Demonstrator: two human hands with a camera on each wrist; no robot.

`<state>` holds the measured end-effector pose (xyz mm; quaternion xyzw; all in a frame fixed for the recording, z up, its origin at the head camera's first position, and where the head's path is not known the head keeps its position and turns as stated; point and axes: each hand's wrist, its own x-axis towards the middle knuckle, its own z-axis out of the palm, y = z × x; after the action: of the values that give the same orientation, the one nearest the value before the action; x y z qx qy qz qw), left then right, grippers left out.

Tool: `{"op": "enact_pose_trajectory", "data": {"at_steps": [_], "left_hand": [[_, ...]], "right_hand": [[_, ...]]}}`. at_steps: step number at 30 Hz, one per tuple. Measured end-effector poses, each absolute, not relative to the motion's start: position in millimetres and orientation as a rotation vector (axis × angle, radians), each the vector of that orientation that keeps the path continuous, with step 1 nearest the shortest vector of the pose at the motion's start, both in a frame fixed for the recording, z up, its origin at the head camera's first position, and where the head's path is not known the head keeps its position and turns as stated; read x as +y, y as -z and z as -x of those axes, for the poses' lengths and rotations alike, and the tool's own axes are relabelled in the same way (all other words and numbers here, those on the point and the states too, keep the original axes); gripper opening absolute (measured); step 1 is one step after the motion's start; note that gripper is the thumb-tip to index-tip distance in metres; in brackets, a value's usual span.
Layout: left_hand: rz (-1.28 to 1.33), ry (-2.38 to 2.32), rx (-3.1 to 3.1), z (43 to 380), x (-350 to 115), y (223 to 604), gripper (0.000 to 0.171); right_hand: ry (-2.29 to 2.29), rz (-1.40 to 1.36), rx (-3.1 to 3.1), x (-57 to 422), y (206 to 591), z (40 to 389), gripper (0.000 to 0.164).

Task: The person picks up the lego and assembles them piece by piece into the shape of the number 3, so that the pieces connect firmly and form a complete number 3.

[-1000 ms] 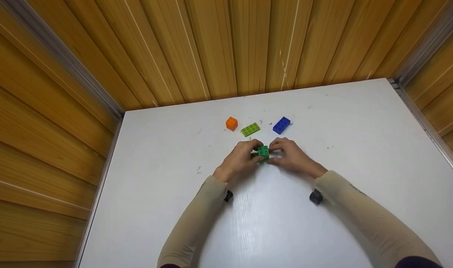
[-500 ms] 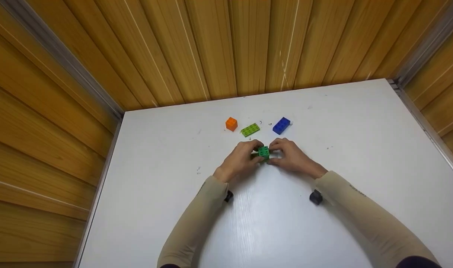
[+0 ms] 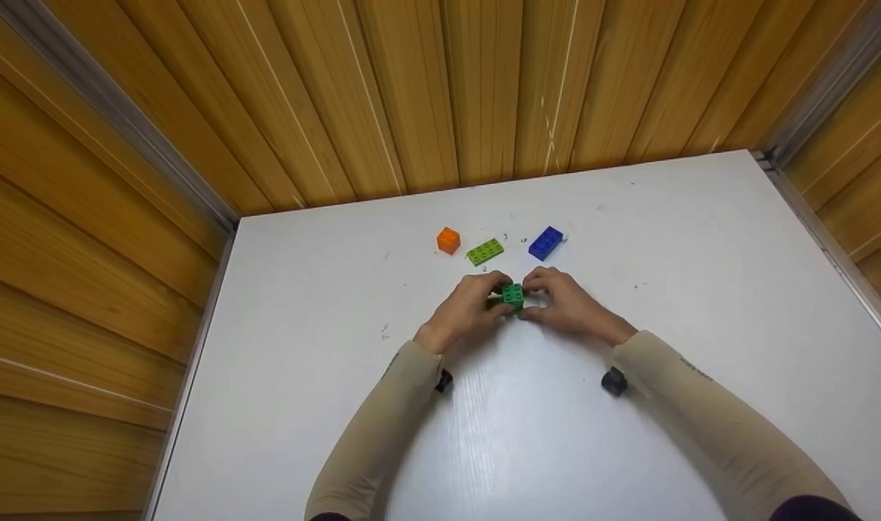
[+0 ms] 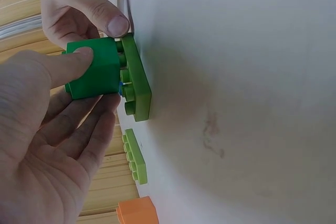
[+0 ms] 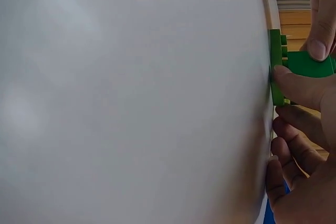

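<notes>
A square green building brick (image 3: 512, 295) is pinched between the thumb and fingers of my left hand (image 3: 465, 307). In the left wrist view, a flat olive-green plate brick (image 4: 138, 85) lies on the table under it. The brick's underside is right at the tops of the plate's studs, and studs show along the seam. My right hand (image 3: 567, 304) grips the plate near one end, its thumb (image 5: 289, 81) on the near side and a finger opposite. From the head view, the hands and brick hide most of the plate.
Beyond the hands on the white table (image 3: 302, 304) lie an orange brick (image 3: 448, 241), a lime plate brick (image 3: 485, 252) and a blue brick (image 3: 546, 243). Wood-look panels (image 3: 411, 94) stand behind the table and at both sides.
</notes>
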<state>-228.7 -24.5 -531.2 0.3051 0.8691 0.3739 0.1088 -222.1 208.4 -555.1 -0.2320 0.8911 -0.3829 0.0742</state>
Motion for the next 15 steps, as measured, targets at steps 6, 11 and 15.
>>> {"op": "enact_pose_trajectory", "data": {"at_steps": [6, 11, 15], "left_hand": [[-0.894, -1.091, 2.564, 227.3, -25.4, 531.0, 0.035], [-0.899, -1.098, 2.563, 227.3, -24.9, 532.2, 0.033], [-0.892, -1.093, 2.564, 227.2, -24.4, 532.6, 0.034]], "right_hand": [[1.137, 0.665, 2.671, 208.1, 554.7, 222.3, 0.034], [1.133, 0.699, 2.677, 208.2, 555.3, 222.8, 0.032], [1.127, 0.711, 2.676, 208.4, 557.0, 223.8, 0.032]]}}
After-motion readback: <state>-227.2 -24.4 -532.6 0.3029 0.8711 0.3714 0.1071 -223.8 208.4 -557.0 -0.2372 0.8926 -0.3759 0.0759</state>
